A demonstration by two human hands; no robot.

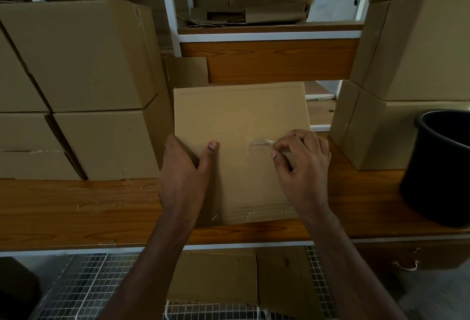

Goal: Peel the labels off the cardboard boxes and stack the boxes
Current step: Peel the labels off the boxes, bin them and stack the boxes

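1. A wood-grain counter (76, 213) is running across the middle of the frame, edged in white, with a white metal shelving frame (167, 9) rising behind it and a wire-mesh shelf (84, 284) lying below, in the lower part of the frame.
2. A flattened cardboard box (244, 126) is lying at the centre of the frame on the counter, its near edge showing three metal staples (248, 215).
3. The left hand (185, 174) is holding the box's left edge, thumb lying flat on the top face and the other fingers wrapped around the side, out of sight.
4. The right hand (302, 164) is pinching a thin, pale strip of label (263, 142) between thumb and forefinger, lifting it off the box face right of centre; the remaining fingers are curled.
5. No readable writing or brand is showing on the strip or on any box.
6. Stacked boxes (84, 65) are filling the left of the frame, with at least four visible; a second stack (412, 65) is standing at the right, at least three high.
7. One black bucket (442, 167) is sitting at the right edge on the counter.
8. Loose flat cardboard (244, 14) is lying on the upper shelf, and more flat cardboard (216, 276) is resting on the wire mesh.
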